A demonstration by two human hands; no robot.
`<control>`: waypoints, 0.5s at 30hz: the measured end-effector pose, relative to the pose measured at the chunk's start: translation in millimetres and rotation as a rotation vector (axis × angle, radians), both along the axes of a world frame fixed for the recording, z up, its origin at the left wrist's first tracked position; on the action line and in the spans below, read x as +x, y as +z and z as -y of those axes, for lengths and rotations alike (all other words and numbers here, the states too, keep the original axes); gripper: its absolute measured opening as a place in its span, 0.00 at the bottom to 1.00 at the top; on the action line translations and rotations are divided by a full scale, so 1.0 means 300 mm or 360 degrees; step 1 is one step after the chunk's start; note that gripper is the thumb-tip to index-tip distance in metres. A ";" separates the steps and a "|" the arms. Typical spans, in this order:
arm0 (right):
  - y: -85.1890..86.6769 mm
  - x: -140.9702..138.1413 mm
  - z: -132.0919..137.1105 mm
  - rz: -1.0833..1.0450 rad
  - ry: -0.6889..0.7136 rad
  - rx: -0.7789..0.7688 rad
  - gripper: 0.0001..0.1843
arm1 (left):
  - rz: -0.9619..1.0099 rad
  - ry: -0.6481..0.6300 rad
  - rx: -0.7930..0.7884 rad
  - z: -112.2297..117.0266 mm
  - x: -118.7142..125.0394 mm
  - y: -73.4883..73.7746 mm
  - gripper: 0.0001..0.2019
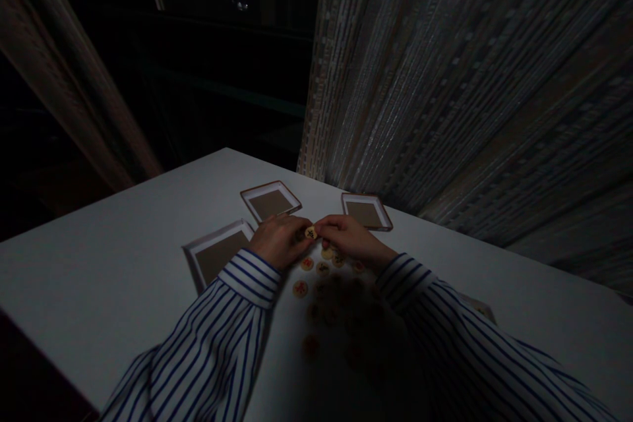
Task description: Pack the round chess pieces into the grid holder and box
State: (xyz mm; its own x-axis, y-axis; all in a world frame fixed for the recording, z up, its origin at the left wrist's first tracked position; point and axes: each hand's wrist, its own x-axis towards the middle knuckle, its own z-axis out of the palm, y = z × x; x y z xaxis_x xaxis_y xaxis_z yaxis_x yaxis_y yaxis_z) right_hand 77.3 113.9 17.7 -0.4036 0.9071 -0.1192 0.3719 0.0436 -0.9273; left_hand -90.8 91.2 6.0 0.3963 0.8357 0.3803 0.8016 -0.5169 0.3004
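In the dim light, a round xiangqi piece [310, 233] with a dark character is held up between my two hands. My left hand [277, 237] is curled, its fingertips and thumb at the piece's left side; whether more pieces sit behind it in the fingers is too dark to tell. From the other side my right hand [355, 238] pinches toward the piece's right edge. Below them lie loose pieces on the table, among them a red-marked piece [307, 264], another red-marked piece [300, 289] and a black-marked piece [322, 268]. Shadow hides much of the pile between my forearms.
On the white table [148, 231] lie a shallow tray [242, 196] behind my left hand, another tray [390, 227] behind my right, and a larger tray [194, 265] by my left wrist. A small flat item [482, 308] is partly behind my right sleeve. Curtains [395, 79] hang behind.
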 end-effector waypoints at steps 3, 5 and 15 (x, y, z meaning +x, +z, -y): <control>0.004 -0.001 -0.002 0.0011 -0.0048 -0.0012 0.07 | -0.0009 0.0003 0.0025 -0.001 0.002 -0.003 0.10; 0.004 0.000 -0.006 -0.0001 -0.0097 -0.0016 0.06 | -0.0014 0.0013 0.0032 -0.003 0.002 -0.008 0.10; -0.007 0.014 -0.008 -0.0012 -0.0188 0.0029 0.06 | -0.0114 -0.0002 -0.0060 -0.011 -0.004 -0.021 0.14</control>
